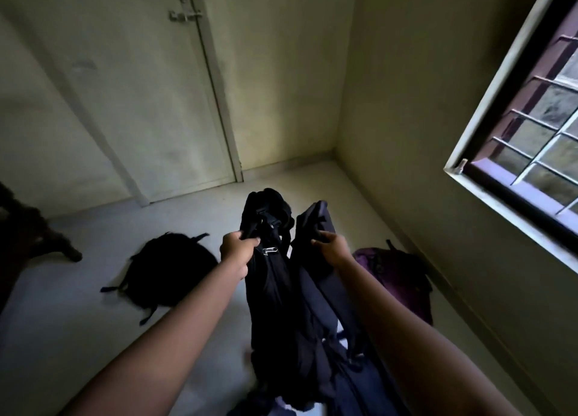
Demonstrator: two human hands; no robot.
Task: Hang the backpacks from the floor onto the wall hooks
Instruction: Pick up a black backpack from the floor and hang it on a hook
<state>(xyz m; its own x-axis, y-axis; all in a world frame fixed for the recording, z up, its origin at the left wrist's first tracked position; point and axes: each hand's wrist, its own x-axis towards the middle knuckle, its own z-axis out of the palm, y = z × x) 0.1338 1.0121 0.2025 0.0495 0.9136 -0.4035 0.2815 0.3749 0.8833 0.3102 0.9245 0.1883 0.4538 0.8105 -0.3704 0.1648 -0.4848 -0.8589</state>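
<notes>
Head view, looking down into the corner of a dim room. Both hands are up in front, holding one dark navy fabric backpack (275, 290) off the pale smooth floor (62, 321). The left hand (236, 248) has its fingers curled tight round a strap near the top of the bag, just above a small silver metal buckle (269, 250). The right hand (331, 248) is clamped on the other padded shoulder strap. The two hands are apart, at about the same height, with the top of the bag bunched up just beyond them. The rest of it hangs down between the forearms toward the near edge. I can't tell whether the bottom of it touches the floor.

Two more bags are down on the floor. A black fabric backpack (170, 268) lies flat to the left of the left hand, straps splayed out. A purple fabric backpack (397, 275) sits to the right of the right hand, close to the right-hand wall.

Far side has a pale closed door (150, 103) with a metal latch (184, 16) up top. On the right there's a window with a metal grille (531, 118). At the left edge there's some dark furniture (31, 228), too murky to make out.
</notes>
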